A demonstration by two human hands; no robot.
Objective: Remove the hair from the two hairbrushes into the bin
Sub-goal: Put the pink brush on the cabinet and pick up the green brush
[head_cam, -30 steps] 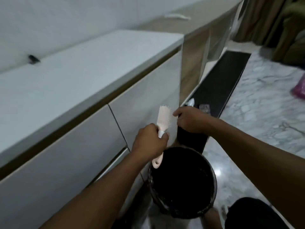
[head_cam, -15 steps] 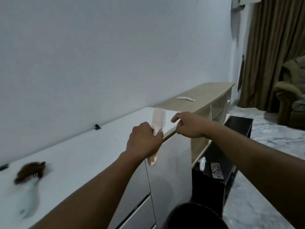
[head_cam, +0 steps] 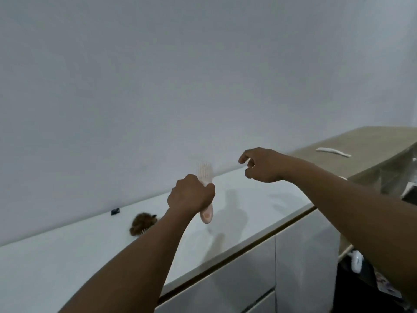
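Head view: white counter (head_cam: 67,267) is spread across the lower frame. At centre, the left hand (head_cam: 190,195) is clenched round the blurred pink hairbrush (head_cam: 206,214), bristles up. The right hand (head_cam: 261,164), right of centre, is loosely curled, nothing held. The hair-matted second hairbrush (head_cam: 143,223) is laid on the counter, left of centre.

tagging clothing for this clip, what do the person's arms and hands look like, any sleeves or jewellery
Both forearms are bare to the frame edge, no sleeve in view. The left hand and right hand are ungloved; neither wrist shows a watch or bracelet. No ring is visible, though the picture is blurred.
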